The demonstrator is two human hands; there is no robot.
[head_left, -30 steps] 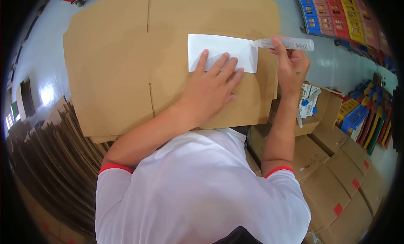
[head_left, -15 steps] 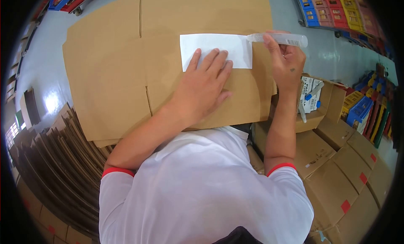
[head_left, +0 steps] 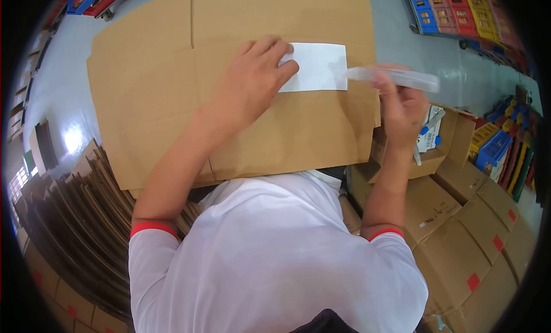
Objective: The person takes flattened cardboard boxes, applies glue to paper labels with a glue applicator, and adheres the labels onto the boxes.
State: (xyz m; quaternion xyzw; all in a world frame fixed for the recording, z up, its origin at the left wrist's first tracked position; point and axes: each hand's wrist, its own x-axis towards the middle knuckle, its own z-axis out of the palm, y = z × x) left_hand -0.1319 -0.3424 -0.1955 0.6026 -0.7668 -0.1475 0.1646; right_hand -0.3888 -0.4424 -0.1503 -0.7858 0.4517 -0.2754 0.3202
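Observation:
A white rectangular paper (head_left: 321,67) lies on a large flat cardboard sheet (head_left: 149,103). My left hand (head_left: 252,78) covers the paper's left end, its fingers curled and closed there; whether they pinch the edge is hidden. In my right hand (head_left: 402,100) is a translucent tube (head_left: 416,79), somewhat blurred, held nearly level. Its narrow tip points left, close to the paper's right edge.
An open carton (head_left: 453,132) at the right holds a printed box and blue-capped tubes. Closed cartons (head_left: 453,247) stand at the lower right, upright cardboard sheets (head_left: 74,218) at the lower left. Coloured crates (head_left: 453,12) fill the upper right.
My left hand has moved from lying spread on the paper to its left end and curled its fingers. My right hand has moved the tube slightly right and down.

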